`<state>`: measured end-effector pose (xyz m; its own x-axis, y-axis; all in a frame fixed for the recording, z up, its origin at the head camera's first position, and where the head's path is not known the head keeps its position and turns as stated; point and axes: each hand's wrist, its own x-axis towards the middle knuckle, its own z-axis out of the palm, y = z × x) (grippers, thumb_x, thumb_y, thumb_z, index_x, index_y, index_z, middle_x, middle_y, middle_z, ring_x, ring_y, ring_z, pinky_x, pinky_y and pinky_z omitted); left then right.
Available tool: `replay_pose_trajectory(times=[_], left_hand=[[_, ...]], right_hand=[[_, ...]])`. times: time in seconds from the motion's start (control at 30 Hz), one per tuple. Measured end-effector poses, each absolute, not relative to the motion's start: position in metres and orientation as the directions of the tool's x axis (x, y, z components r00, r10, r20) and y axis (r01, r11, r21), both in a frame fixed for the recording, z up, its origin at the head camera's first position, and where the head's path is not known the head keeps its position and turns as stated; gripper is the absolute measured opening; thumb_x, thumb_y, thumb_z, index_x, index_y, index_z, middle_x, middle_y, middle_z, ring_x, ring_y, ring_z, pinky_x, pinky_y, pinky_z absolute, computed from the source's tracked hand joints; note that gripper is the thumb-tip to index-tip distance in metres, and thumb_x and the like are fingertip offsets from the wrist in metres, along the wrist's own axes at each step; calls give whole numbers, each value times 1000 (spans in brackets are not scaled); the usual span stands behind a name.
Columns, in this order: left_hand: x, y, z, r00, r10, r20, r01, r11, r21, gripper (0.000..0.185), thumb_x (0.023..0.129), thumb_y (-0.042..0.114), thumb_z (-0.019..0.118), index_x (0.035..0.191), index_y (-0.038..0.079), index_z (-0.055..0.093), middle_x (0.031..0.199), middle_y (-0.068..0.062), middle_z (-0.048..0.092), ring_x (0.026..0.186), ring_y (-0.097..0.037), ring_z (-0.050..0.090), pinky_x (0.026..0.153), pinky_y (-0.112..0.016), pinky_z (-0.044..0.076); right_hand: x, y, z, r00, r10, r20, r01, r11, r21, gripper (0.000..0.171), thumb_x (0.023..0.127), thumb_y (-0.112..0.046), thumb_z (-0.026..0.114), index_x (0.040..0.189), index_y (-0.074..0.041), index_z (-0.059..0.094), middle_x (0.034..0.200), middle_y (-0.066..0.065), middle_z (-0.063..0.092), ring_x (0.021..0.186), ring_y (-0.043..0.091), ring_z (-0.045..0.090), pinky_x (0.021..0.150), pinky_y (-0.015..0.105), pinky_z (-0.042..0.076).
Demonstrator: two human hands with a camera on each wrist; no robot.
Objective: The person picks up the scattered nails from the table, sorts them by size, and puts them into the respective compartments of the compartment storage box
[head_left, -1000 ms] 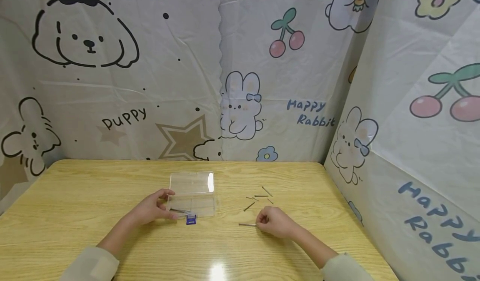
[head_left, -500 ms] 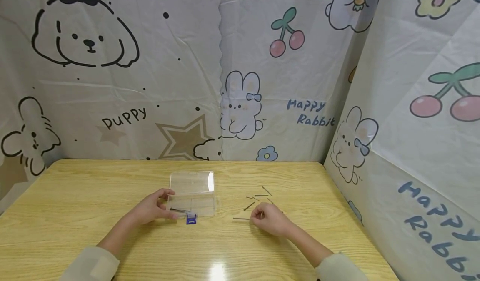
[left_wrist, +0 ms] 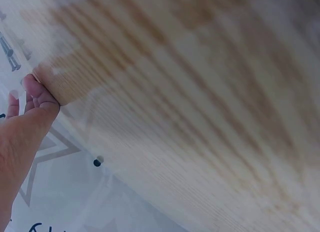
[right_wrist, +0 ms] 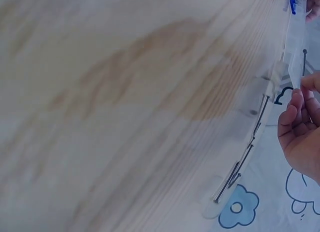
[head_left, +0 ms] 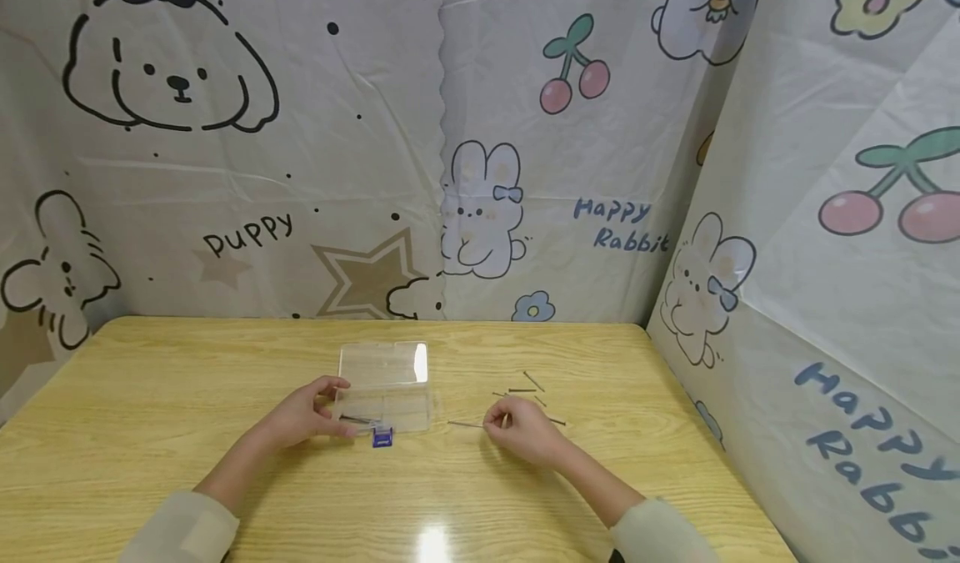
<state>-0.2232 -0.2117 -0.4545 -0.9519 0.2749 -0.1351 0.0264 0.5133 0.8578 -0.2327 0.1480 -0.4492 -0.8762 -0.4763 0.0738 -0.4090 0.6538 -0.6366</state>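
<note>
A clear plastic box point(head_left: 429, 413) lies on the table with its lid point(head_left: 382, 363) swung back and a blue latch point(head_left: 382, 437) at its front. My left hand point(head_left: 303, 417) holds the box by its left side, thumb along the front edge. Dark nails point(head_left: 358, 419) lie in the box's left compartment. Between thumb and fingertips, my right hand point(head_left: 525, 431) pinches a long nail point(head_left: 465, 424), whose free end points left toward the box. The right wrist view also shows this nail point(right_wrist: 304, 62) sticking out from the fingertips.
Several loose nails point(head_left: 522, 390) of different lengths lie on the wooden table point(head_left: 225, 363) behind the right hand, partly hidden by it. One more nail point(head_left: 557, 420) shows just right of that hand. A printed cloth point(head_left: 360, 171) hangs behind the table and along its right side.
My right hand has moved left and slightly away from me, carrying the nail closer to the box. The left hand and the box have stayed in place.
</note>
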Motion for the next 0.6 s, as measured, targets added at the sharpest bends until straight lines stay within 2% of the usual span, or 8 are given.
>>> replay_pose_trajectory(times=[0.6], left_hand=[[-225,-214,-457,-953,271,-136,24,516,856,80,71,30,82,133,2,41,128,-22,42,96,-26,48,74,-31,44]], right_hand=[[-238,106,-445,-874,-476,101,-404,596,-694,9,88,-13,60,88,-9,68,83,-1,59,69,8,49,59,19,42]])
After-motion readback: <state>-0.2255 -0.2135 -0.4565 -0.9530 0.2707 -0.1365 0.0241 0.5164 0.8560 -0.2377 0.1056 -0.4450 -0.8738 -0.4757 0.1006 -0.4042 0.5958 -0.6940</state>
